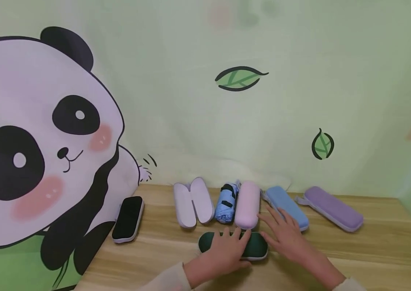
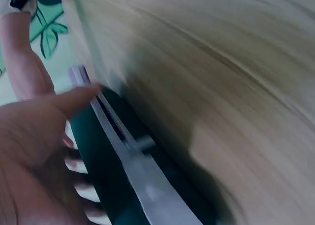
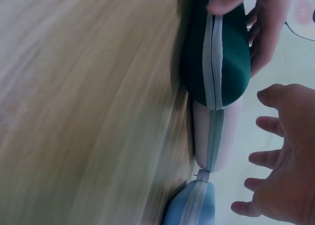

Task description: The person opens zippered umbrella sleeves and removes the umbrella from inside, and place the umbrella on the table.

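Note:
A dark green zippered glasses case (image 1: pixel 258 245) lies near the front of the wooden table, its pale zipper (image 3: pixel 213 62) facing me. My left hand (image 1: pixel 225 250) grips it from above, thumb at the zipper side and fingers across the top toward the far side. In the left wrist view the thumb (image 2: pixel 81 98) lies along the zipper's end. My right hand (image 1: pixel 287 236) hovers with spread fingers to the right of the green case, in front of a blue case (image 1: pixel 288 204). Nothing is in that hand; the right wrist view shows its fingers apart from the green case.
Behind the green case stand a pink case (image 1: pixel 247 204), a folded blue umbrella (image 1: pixel 225 204) and an opened case with white inside (image 1: pixel 185 206). A purple case (image 1: pixel 334 208) lies at the right, a black one (image 1: pixel 128 218) at the left. A panda-printed backdrop (image 1: pixel 282 109) rises behind the table.

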`<state>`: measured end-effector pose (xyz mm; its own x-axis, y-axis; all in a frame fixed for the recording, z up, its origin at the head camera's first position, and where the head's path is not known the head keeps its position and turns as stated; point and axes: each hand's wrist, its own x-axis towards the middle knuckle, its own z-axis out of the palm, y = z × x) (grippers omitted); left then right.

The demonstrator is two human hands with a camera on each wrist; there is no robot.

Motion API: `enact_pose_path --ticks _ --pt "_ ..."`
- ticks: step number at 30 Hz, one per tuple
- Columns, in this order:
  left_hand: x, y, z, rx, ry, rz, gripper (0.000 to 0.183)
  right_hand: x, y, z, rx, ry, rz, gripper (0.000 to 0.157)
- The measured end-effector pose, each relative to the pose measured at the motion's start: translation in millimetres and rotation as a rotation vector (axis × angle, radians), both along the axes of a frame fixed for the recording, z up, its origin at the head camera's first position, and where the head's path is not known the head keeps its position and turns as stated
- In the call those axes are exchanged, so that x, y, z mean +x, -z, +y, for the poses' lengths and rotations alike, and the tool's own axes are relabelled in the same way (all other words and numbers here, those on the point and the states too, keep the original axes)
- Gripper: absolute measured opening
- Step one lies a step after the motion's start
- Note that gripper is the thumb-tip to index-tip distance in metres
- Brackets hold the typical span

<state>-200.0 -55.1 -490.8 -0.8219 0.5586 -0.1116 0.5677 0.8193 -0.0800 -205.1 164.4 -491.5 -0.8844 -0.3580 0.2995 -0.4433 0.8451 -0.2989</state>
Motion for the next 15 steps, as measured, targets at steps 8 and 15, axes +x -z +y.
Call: enact_pose_path --ticks 8,15 --pt "-1.7 -8.5 -16 -0.026 0.200 -0.049 0.079 1.6 1.3 7 0.002 -0.002 0.005 0.050" --pt "-2.4 -20.3 -50 -0.043 0.596 0.016 0.069 7.8 4.0 7 0.025 0.013 -0.012 0.053"
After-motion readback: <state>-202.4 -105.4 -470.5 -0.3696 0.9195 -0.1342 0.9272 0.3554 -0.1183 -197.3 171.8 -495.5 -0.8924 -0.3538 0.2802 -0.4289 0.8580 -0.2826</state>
